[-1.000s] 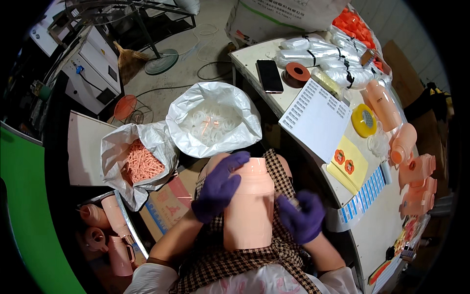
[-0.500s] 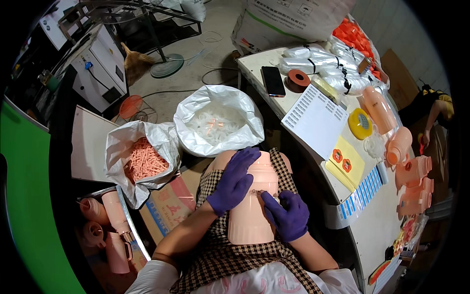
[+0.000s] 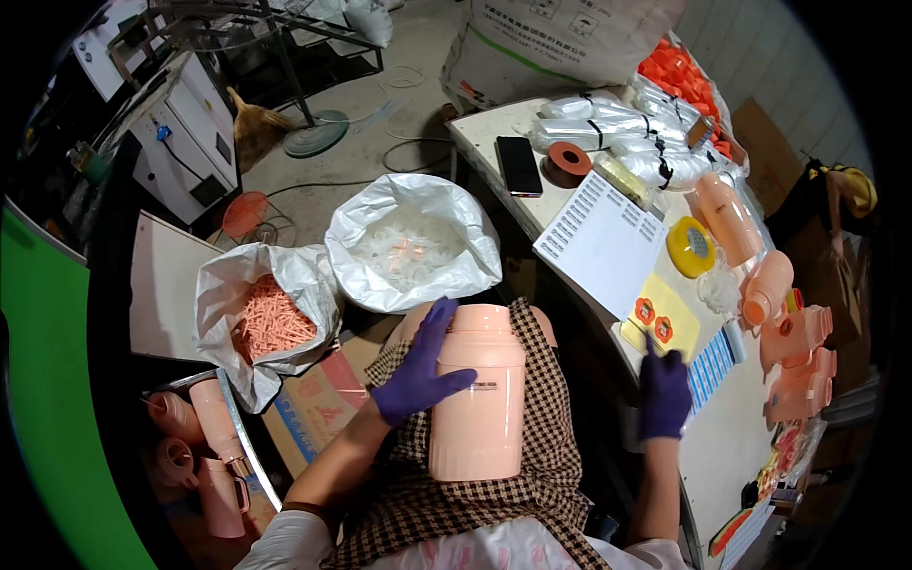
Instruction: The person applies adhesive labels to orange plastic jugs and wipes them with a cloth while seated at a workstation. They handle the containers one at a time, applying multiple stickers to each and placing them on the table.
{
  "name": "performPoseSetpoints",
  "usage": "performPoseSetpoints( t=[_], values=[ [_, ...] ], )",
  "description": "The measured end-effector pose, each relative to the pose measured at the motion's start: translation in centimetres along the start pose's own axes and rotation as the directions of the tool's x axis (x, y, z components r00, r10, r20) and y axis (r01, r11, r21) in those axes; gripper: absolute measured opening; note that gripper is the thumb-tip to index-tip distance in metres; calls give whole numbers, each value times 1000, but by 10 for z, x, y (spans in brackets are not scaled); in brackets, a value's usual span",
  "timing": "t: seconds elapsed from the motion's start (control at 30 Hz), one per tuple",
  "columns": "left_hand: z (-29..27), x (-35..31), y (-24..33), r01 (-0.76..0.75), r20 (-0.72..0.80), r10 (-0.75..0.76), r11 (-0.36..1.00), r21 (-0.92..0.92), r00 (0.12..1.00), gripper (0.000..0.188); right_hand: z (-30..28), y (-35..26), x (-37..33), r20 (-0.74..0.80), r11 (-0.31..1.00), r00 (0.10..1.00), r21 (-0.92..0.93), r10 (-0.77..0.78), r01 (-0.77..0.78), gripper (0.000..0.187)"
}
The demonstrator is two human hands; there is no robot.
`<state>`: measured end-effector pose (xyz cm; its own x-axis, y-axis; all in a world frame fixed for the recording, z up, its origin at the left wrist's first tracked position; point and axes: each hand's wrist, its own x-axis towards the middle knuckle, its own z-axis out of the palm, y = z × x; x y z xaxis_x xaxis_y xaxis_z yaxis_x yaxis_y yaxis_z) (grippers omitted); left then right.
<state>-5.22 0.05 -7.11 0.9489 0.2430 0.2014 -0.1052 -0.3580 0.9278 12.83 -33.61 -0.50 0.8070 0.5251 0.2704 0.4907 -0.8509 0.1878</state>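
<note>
Bags, two (image 3: 410,242) (image 3: 266,313), lie far left; one pink bottle (image 3: 477,394) is grasped by the left hand (image 3: 418,366); the right hand (image 3: 663,391), released, is spread near two orange caps (image 3: 654,320).

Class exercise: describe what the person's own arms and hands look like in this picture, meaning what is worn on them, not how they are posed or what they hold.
Both hands wear snug purple disposable gloves that end at the wrist: the left hand and the right hand. The forearms are bare from the gloves back. Near the lower edge, light short sleeves show above the elbows. No watch, jewellery or markings are visible.

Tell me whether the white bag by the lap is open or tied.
Open: white bag has its mouth spread wide, showing pale rings inside.
</note>
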Motion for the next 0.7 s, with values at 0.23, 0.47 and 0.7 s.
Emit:
performPoseSetpoints(
  t=[0.23, 0.47, 0.7],
  values=[
    [30, 36, 79, -98, 250, 156, 969, -228, 956, 91, 15, 36, 19, -69, 630, 995, 771, -67, 96, 71],
    [13, 26, 78, -26, 227, 98, 953, -302, 969, 86, 44, -20, 46, 327, 74, 841, 942, -431, -328, 54],
    [-101, -164, -63, 378, -489, -217, 888, 260, 845, 29, 54, 106, 50, 247, -275, 949, 943, 195, -189, 65]
  ],
)
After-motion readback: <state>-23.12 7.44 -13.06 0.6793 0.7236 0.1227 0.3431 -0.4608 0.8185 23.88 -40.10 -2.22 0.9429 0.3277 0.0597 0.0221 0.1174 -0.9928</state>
